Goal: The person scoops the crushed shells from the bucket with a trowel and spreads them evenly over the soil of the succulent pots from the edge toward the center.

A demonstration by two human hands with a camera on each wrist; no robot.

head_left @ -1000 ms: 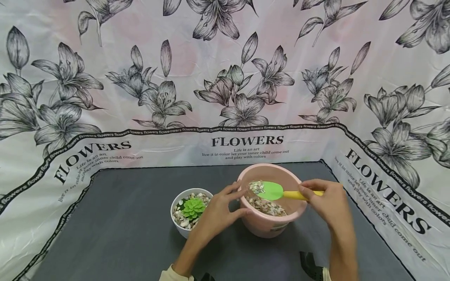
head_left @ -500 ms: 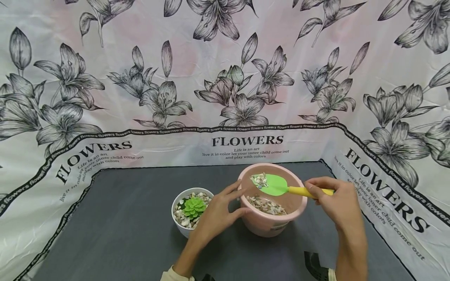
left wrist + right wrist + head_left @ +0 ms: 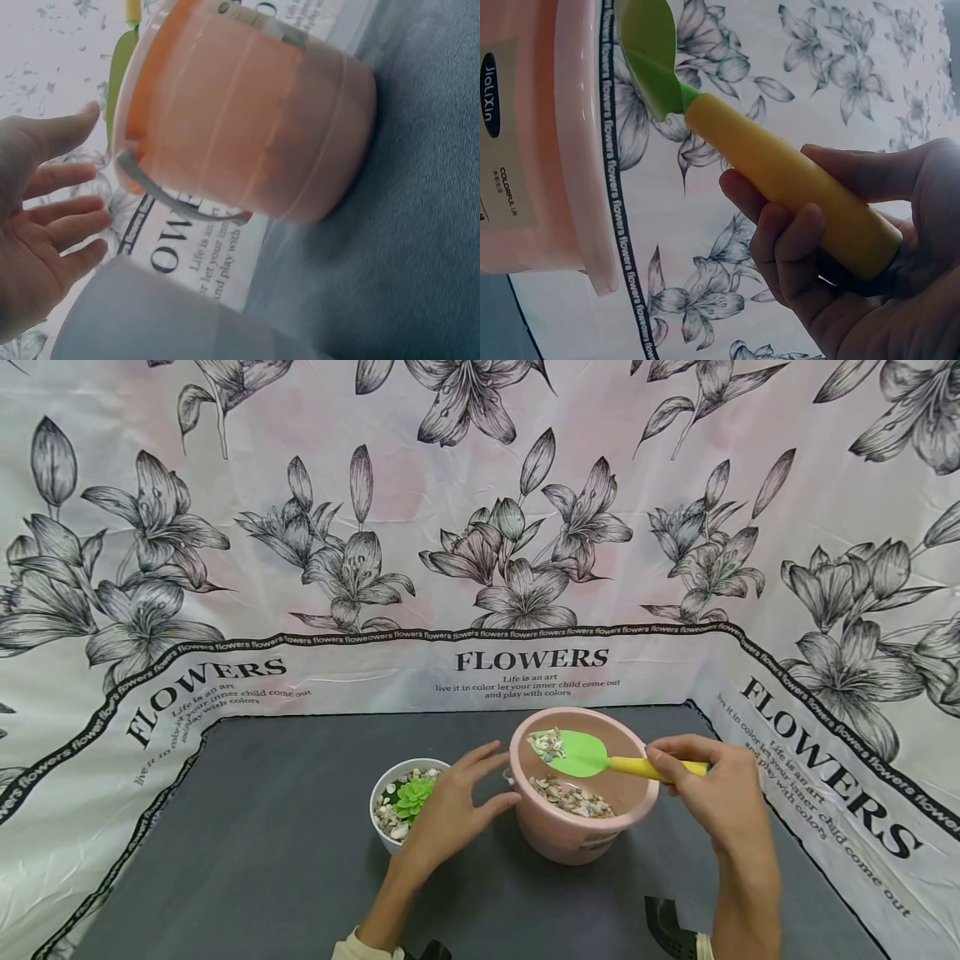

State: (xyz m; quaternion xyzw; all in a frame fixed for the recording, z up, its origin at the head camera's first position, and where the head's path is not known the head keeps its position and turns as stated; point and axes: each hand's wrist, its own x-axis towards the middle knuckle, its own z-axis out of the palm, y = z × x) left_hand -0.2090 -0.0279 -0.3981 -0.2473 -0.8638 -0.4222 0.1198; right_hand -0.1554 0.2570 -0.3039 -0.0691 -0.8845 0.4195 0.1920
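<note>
Since a second ago the scoop [image 3: 577,753] has come up out of the pebbles and drifted toward the far side of the pink bucket [image 3: 581,839], and the left hand [image 3: 450,810] has let go of the bucket's side, fingers now spread and apart from it.

Right hand [image 3: 712,789] is wrapped around the yellow handle [image 3: 795,176], fingers curled under and thumb on top, near the butt end. Green blade sticks out over the bucket with a small heap of pebbles [image 3: 547,743] on its tip. Looks like light, stiff plastic, so weight isn't the issue; my guess is the loose load is, since those bits roll off if the blade tips. Keeping it level matters more than squeezing hard, and that smooth handle could twist in the grip, so holding it mid-handle seems sensible.

Left hand hangs open and relaxed, holding nothing, between the bucket and the small white pot [image 3: 390,835] just to its left. That pot has a green succulent [image 3: 411,797] with pebbles around it.

Bucket sits right below the scoop, more pebbles in the bottom, thin wire handle [image 3: 161,196] hanging down its side. Probably light plastic too, easy to nudge.

Beyond the hands: grey mat [image 3: 262,843] and a floral "FLOWERS" backdrop [image 3: 525,527] all around.
</note>
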